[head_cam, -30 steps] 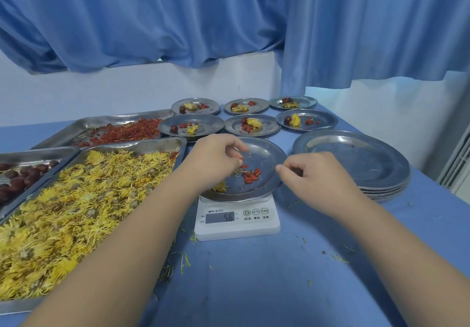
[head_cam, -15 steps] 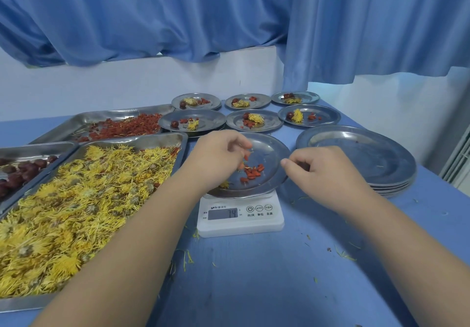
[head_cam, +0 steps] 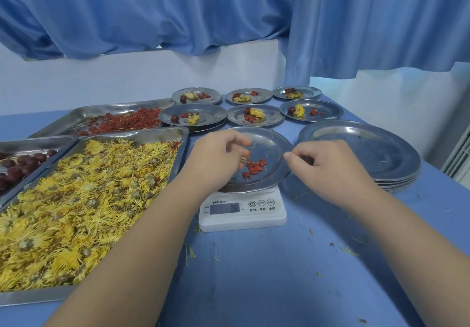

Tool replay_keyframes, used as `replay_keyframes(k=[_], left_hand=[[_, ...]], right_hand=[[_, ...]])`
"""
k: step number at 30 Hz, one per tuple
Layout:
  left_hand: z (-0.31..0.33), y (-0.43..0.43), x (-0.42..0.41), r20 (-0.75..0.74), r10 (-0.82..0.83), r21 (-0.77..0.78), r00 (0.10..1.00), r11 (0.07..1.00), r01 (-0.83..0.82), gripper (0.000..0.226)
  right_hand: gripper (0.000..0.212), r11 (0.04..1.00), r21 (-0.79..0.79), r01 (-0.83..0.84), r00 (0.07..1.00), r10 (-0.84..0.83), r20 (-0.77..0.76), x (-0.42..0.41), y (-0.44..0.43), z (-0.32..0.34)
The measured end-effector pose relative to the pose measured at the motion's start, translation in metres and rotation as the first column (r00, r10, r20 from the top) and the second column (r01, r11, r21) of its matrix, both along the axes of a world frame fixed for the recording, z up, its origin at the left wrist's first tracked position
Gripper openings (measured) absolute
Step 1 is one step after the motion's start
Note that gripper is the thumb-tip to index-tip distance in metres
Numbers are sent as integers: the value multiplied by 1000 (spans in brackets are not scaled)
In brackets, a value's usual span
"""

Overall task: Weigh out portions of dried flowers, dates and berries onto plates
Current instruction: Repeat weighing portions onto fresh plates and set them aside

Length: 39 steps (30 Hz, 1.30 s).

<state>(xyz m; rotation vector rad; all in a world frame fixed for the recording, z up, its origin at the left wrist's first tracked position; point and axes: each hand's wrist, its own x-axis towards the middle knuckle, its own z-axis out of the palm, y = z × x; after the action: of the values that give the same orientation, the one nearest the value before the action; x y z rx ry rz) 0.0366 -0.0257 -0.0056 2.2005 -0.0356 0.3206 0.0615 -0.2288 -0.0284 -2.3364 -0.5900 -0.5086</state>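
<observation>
Close by, the blue table [head_cam: 254, 275] has little yellow petals [head_cam: 189, 253] dropped on it. On the left sits a big metal tray [head_cam: 33, 296] full of yellow dried flowers [head_cam: 76, 199].

In the middle is a white kitchen scale [head_cam: 241, 217]. Its little screen [head_cam: 224, 208] seems to read 78. A round metal plate [head_cam: 274, 146] sits on top of the scale, with a small pile of red berries [head_cam: 255, 167] on it.

The left hand [head_cam: 216, 158] is over this plate. Its fingers [head_cam: 241, 141] are bunched together, and red-orange bits show at the tips, so it seems to pinch some berries. A scrap of yellow flower peeks out just under it.

The right hand [head_cam: 325, 166] is at the right edge of the plate, apart from the left one. Its fingers are curled in. I cannot tell if it grips the rim or only touches it.

To the right is a stack of empty plates [head_cam: 368, 153].

Farther left, one tray holds dark dates [head_cam: 20, 166], and the tray behind it holds a heap of berries [head_cam: 122, 123].

Behind the scale are six filled plates [head_cam: 211, 114] in two rows. Each has some flower and berries, and some show a date.

At the back are a white wall [head_cam: 101, 80] and a blue curtain [head_cam: 178, 8].
</observation>
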Motion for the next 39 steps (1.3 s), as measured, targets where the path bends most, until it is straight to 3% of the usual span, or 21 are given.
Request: replay_keyframes(k=[6, 12, 19, 24, 29, 34, 39], left_hand=[[6, 7, -5, -19, -88, -152, 996, 985, 84, 18], [17, 29, -11, -63, -86, -386, 994, 921, 55, 20], [24, 55, -17, -14, 134, -499, 991, 858, -123, 17], [23, 61, -18, -79, 236, -572, 968, 785, -238, 13], [15, 58, -18, -155, 162, -630, 975, 744, -224, 26], [16, 57, -17, -91, 113, -718, 989, 681, -144, 36], [18, 68, -17, -2, 117, -859, 993, 509, -62, 32]], right_hand=[[39, 1000, 14, 5, 1000, -5, 2, 0, -1, 0], [29, 999, 12, 30, 997, -29, -70, 1, -1, -2], [15, 990, 75, 116, 961, -92, -261, 8, 5, -9], [15, 960, 233, 153, 891, -32, -454, 10, 11, -15], [8, 883, 438, 171, 828, 112, -549, 7, 16, -12], [17, 756, 624, 197, 768, 277, -578, 5, 19, -7], [26, 639, 730, 243, 736, 369, -568, 21, 27, 8]])
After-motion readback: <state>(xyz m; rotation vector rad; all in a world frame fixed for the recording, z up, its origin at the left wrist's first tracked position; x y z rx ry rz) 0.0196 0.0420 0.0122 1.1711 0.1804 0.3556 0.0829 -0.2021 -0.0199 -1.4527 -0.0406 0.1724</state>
